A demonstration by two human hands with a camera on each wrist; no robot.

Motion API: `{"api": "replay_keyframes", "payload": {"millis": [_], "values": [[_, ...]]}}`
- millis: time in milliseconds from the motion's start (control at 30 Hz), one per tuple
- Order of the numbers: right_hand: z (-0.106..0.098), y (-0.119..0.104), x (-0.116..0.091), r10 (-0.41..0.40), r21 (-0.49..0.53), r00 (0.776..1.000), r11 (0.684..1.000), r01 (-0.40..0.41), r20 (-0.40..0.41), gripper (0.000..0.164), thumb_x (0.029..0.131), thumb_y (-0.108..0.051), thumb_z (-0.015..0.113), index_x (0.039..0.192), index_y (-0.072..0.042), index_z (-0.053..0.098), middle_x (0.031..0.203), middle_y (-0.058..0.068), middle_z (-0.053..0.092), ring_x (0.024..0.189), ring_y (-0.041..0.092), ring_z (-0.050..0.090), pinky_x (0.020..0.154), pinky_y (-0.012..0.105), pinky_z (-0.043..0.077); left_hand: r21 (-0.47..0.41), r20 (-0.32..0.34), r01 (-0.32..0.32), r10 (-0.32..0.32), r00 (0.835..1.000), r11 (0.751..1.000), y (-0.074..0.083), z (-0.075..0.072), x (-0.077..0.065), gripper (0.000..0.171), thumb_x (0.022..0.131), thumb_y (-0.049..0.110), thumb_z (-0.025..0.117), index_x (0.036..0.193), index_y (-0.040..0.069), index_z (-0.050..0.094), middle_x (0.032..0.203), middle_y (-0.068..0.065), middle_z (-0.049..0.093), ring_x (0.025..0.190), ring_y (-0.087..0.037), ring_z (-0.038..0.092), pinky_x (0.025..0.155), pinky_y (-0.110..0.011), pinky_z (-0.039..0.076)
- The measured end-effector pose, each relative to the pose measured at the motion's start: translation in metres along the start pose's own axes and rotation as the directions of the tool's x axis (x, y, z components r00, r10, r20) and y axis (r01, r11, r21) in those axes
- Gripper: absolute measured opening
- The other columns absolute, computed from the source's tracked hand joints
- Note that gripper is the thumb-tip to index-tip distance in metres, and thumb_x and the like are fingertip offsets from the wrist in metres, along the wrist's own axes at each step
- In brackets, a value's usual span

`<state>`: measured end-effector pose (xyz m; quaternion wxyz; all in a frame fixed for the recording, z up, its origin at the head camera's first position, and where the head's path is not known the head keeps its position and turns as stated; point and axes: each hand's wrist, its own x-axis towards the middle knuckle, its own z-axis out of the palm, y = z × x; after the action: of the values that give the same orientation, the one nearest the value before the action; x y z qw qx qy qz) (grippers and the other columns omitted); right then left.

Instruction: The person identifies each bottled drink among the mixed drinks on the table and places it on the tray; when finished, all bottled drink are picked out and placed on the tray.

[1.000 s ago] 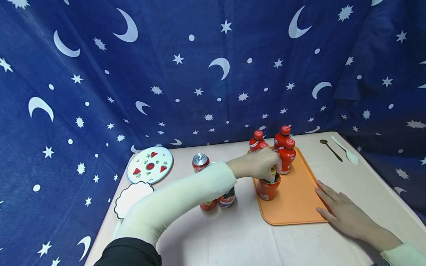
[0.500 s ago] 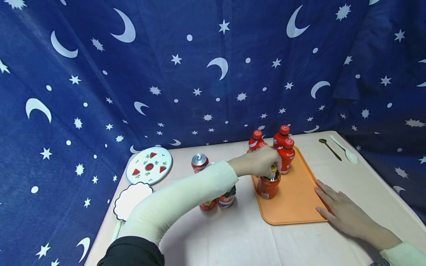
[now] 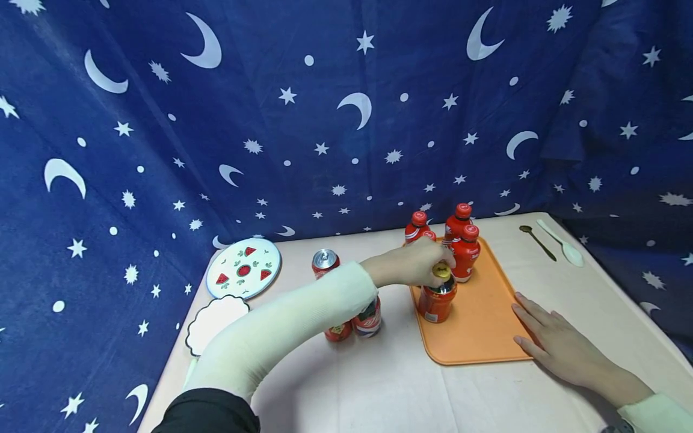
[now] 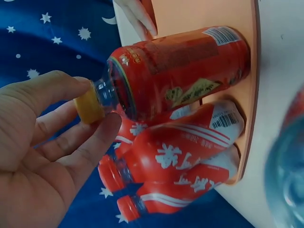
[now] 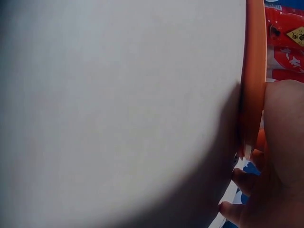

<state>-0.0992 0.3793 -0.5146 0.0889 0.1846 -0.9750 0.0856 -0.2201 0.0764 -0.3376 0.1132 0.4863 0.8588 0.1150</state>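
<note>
My left hand point(image 3: 414, 266) reaches across to a red-labelled drink bottle point(image 3: 435, 307) standing upright near the front left corner of an orange tray point(image 3: 487, 331). Thumb and fingers lie on either side of its yellow cap point(image 4: 89, 107), pinching it lightly in the left wrist view. Several red bottles with red caps point(image 4: 164, 154) stand behind it on the tray. At the tray's right edge my right hand point(image 3: 563, 349) lies with its fingers straight and spread, fingertips on the rim. The right wrist view shows the thumb side of that hand point(image 5: 285, 137) beside the orange rim.
Left of the tray stand several red cans point(image 3: 325, 261), partly hidden behind my left sleeve point(image 3: 292, 322). A round plate with watermelon prints point(image 3: 227, 261) and a white scalloped board point(image 3: 216, 322) lie at far left. A dark spoon point(image 3: 538, 243) and a white spoon point(image 3: 571, 255) lie right.
My left hand has shifted slightly left and up at the cap, so more of the yellow cap shows. The bottle stays in place, and the right hand has not moved.
</note>
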Motion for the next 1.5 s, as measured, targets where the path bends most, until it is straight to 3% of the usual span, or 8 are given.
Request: {"api": "replay_keyframes", "payload": {"millis": [300, 500, 667, 867, 1100, 1267, 1500], "values": [[0.002, 0.000, -0.001, -0.014, 0.014, 1.000, 1.000, 0.014, 0.015, 0.067, 0.090, -0.042, 0.053, 0.141, -0.003, 0.033, 0.152, 0.007, 0.016, 0.138, 0.027, 0.018, 0.111, 0.043, -0.006, -0.014, -0.041, -0.015, 0.014, 0.999, 1.000, -0.016, -0.009, -0.040, 0.046, 0.078, 0.019, 0.070, 0.121, 0.009, 0.058, 0.110, 0.002, 0.062, 0.086, -0.006, 0.055, 0.074, -0.012, 0.043], [0.002, 0.000, 0.000, -0.019, 0.016, 1.000, 1.000, 0.019, 0.011, 0.067, 0.090, -0.041, 0.053, 0.140, -0.002, 0.034, 0.152, 0.008, 0.016, 0.138, 0.026, 0.017, 0.111, 0.045, -0.005, -0.052, -0.076, 0.021, -0.025, 0.997, 0.998, -0.026, -0.012, -0.073, 0.038, 0.078, 0.015, 0.069, 0.115, 0.010, 0.063, 0.109, 0.001, 0.064, 0.088, -0.011, 0.060, 0.069, -0.012, 0.046], [0.002, 0.001, 0.000, -0.008, 0.006, 1.000, 1.000, 0.008, 0.015, 0.067, 0.090, -0.042, 0.052, 0.140, -0.001, 0.034, 0.152, 0.009, 0.016, 0.139, 0.023, 0.012, 0.110, 0.045, -0.007, -0.036, -0.106, 0.048, -0.052, 0.993, 0.998, -0.032, -0.012, -0.093, 0.032, 0.079, 0.018, 0.068, 0.111, 0.013, 0.065, 0.108, 0.004, 0.063, 0.089, -0.008, 0.058, 0.072, -0.014, 0.046], [0.002, -0.001, 0.001, -0.003, 0.011, 1.000, 1.000, 0.002, 0.020, 0.067, 0.090, -0.042, 0.052, 0.140, -0.001, 0.033, 0.152, 0.009, 0.016, 0.138, 0.028, 0.017, 0.110, 0.050, -0.002, -0.016, -0.180, 0.110, -0.111, 0.977, 0.994, -0.037, -0.021, -0.135, 0.032, 0.080, 0.021, 0.066, 0.112, 0.015, 0.064, 0.108, 0.006, 0.061, 0.093, -0.008, 0.057, 0.080, -0.020, 0.046], [-0.002, 0.000, 0.002, -0.004, -0.009, 1.000, 1.000, 0.004, 0.024, 0.068, 0.090, -0.043, 0.052, 0.139, 0.000, 0.035, 0.152, 0.009, 0.016, 0.137, 0.029, 0.020, 0.109, 0.051, -0.002, 0.023, -0.244, 0.179, -0.168, 0.955, 0.984, -0.044, -0.020, -0.181, 0.031, 0.076, 0.020, 0.068, 0.106, 0.017, 0.066, 0.097, 0.011, 0.059, 0.081, -0.003, 0.052, 0.070, -0.019, 0.045], [-0.002, 0.000, 0.000, -0.015, 0.004, 1.000, 1.000, 0.014, 0.017, 0.067, 0.090, -0.042, 0.052, 0.139, 0.000, 0.036, 0.151, 0.009, 0.017, 0.137, 0.028, 0.019, 0.109, 0.052, 0.000, 0.019, -0.214, 0.225, -0.216, 0.953, 0.974, -0.047, -0.010, -0.196, 0.033, 0.076, 0.020, 0.068, 0.108, 0.016, 0.066, 0.101, 0.009, 0.061, 0.084, -0.006, 0.054, 0.073, -0.022, 0.046], [-0.001, -0.002, 0.002, -0.025, 0.010, 1.000, 1.000, 0.025, 0.009, 0.066, 0.090, -0.041, 0.053, 0.138, 0.000, 0.036, 0.151, 0.010, 0.018, 0.137, 0.027, 0.019, 0.108, 0.054, 0.004, -0.017, -0.193, 0.196, -0.196, 0.962, 0.980, -0.055, 0.006, -0.202, 0.030, 0.077, 0.016, 0.068, 0.107, 0.013, 0.066, 0.099, 0.008, 0.061, 0.088, -0.006, 0.055, 0.077, -0.023, 0.046]]}}
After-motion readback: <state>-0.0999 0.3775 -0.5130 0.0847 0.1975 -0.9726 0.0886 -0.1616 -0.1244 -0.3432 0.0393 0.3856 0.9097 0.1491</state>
